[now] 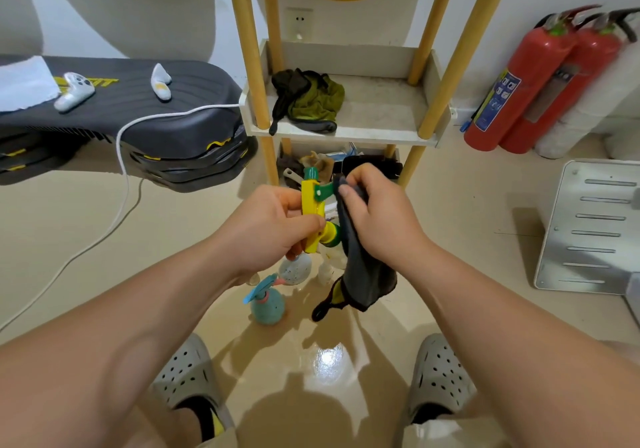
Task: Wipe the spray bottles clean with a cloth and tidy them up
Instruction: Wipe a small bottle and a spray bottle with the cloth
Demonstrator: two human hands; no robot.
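Glossy beige floor (450, 240); left hand (273, 226) grips yellow sprayer (310, 202), right hand (377, 219) pinches grey cloth (367, 274).

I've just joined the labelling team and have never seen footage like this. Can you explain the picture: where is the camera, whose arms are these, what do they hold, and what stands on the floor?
There is no machine here. A person wears one wide-angle camera on the head, and it looks down at their own arms. The left hand grips a yellow spray bottle by its head. The right hand holds a dark cloth against the bottle's green trigger. On the floor below stand a teal bottle and a white speckled bottle. Behind them is a shelf with more cloths.
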